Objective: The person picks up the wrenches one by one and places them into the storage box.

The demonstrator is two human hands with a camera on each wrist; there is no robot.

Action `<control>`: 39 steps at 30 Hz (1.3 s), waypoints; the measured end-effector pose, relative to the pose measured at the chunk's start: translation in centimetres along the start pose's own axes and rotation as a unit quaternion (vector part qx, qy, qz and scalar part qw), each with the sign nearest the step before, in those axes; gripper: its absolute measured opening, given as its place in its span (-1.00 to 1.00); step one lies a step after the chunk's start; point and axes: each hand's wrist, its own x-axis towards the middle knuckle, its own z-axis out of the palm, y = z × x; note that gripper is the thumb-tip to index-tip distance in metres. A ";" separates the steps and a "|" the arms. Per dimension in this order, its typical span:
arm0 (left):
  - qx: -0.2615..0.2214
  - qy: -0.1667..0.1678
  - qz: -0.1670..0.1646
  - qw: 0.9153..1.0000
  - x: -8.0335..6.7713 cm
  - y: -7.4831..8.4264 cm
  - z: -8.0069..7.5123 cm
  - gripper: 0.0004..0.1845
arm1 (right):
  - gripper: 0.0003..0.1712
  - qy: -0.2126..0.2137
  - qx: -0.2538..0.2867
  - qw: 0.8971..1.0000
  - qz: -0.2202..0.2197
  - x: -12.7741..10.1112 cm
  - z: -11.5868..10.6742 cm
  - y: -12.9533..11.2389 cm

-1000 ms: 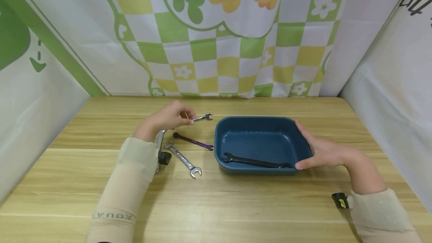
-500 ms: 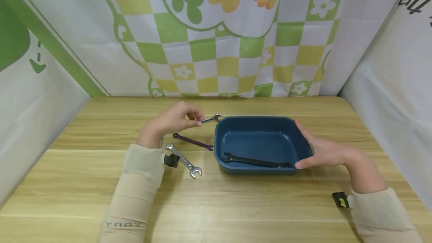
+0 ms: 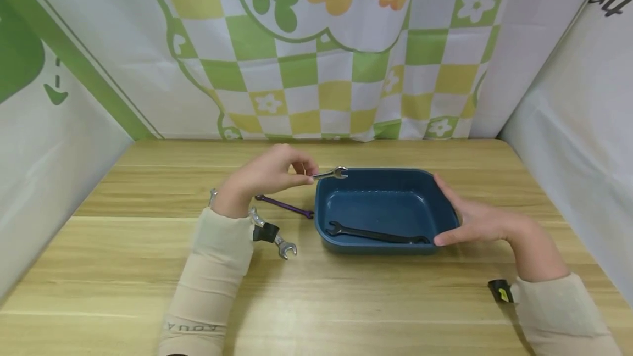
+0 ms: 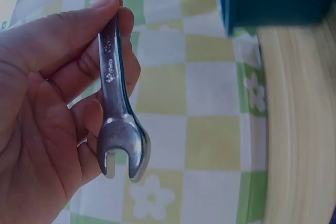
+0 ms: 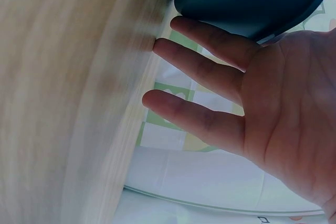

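Note:
In the head view my left hand (image 3: 272, 172) pinches a silver open-end wrench (image 3: 330, 173) between thumb and fingers. The wrench's open jaw end points right, over the far left corner of a dark blue rectangular bin (image 3: 381, 249). Close up in the left wrist view, the wrench (image 4: 112, 72) is gripped along its shank. Beside the bin's right end, my right hand (image 3: 477, 221) lies with thumb on the near right corner and fingers toward the far one. The right wrist view shows straight, spread fingers (image 5: 199, 66) against or near the bin. A black wrench (image 3: 378, 234) lies inside.
On the wooden table (image 3: 346, 306), left of the bin, lie a purple wrench (image 3: 286, 205) and a silver double-ended wrench (image 3: 287, 247), partly covered by the left wrist's camera. Another silver wrench end (image 3: 213, 195) shows behind the left wrist. A checkered curtain (image 3: 336, 92) hangs behind.
My left hand has moved right with the silver wrench, bringing its end from left of the bin to over the bin's far left corner. The right hand and bin stay put.

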 end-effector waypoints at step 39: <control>-0.046 -0.087 0.115 0.988 4.8 5.4 3.7 -0.88 | 0.49 -0.004 -0.004 1.000 0.005 0.1 -0.1 0.2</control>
